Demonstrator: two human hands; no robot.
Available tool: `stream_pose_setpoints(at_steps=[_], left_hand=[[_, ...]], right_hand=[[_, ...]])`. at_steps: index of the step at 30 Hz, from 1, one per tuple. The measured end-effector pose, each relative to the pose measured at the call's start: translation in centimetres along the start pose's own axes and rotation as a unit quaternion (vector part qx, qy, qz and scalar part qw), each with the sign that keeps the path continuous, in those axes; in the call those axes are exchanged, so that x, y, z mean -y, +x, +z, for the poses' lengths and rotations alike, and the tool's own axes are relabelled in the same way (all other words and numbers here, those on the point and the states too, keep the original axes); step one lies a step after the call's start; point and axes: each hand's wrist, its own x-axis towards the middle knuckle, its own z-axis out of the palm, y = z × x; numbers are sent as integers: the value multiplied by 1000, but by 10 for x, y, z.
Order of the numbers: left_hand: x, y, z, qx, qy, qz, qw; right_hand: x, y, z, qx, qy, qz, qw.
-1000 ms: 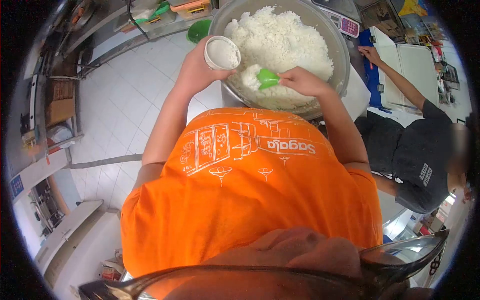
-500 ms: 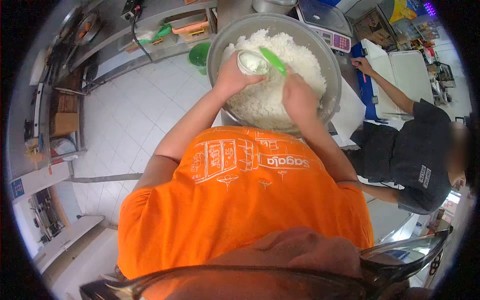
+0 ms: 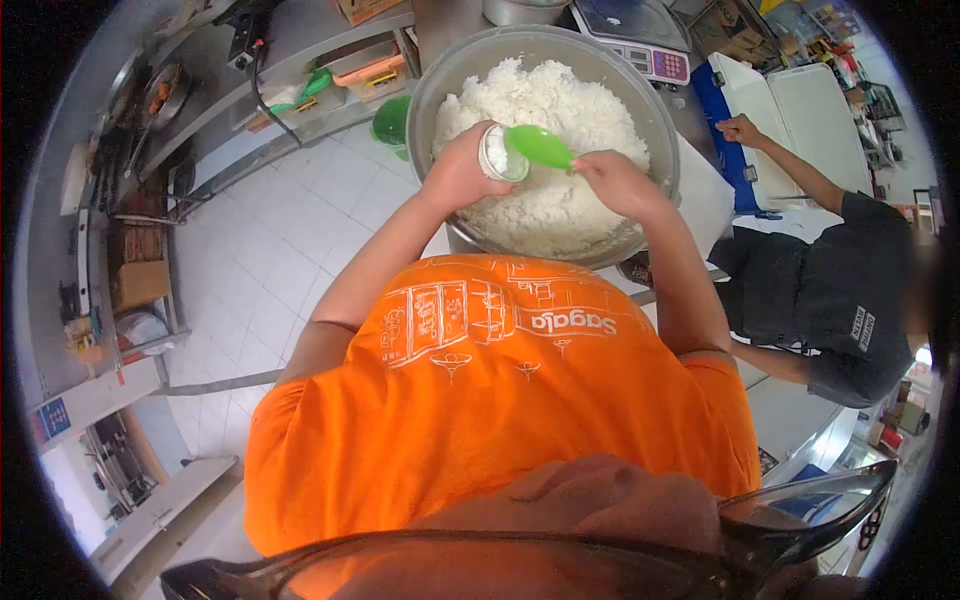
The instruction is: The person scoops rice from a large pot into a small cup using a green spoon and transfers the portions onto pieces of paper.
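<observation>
A wide grey metal pot (image 3: 428, 90) stands in front of me, heaped with white cooked rice (image 3: 570, 110). Over its left side, my left hand (image 3: 458, 172) is wrapped round a small clear plastic cup (image 3: 518, 170), tilted to the right with some rice inside. My right hand (image 3: 618, 185) grips the handle end of a green rice paddle (image 3: 540, 147) above the rice. The paddle's blade reaches left to the cup's mouth.
A digital scale (image 3: 650, 62) stands beyond the pot at right. A co-worker in a black shirt (image 3: 845, 290) reaches toward an open white and blue cooler (image 3: 745, 100). A green bucket (image 3: 390, 122) sits left of the pot, near shelves with an orange container (image 3: 368, 75).
The cup has tipped further to the right. My right hand has moved right and up, and the paddle has turned flatter, with its blade now at the cup's mouth.
</observation>
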Motion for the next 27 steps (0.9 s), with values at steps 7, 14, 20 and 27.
stream_pose_setpoints(at_steps=[7, 14, 20, 27], left_hand=[[-11, 5, 5, 18, -21, -22, 999], [1, -4, 16, -34, -35, 23, 999], [-21, -7, 3, 20, -2, 14, 1000], [-25, -22, 6, -121, -91, 17, 988]], right_hand=[[12, -5, 74, -125, -35, -42, 991], [-5, -10, 28, 17, 196, 85, 977], [-15, -2, 48, -11, 49, -49, 997], [-56, -17, -3, -122, -96, -48, 987]])
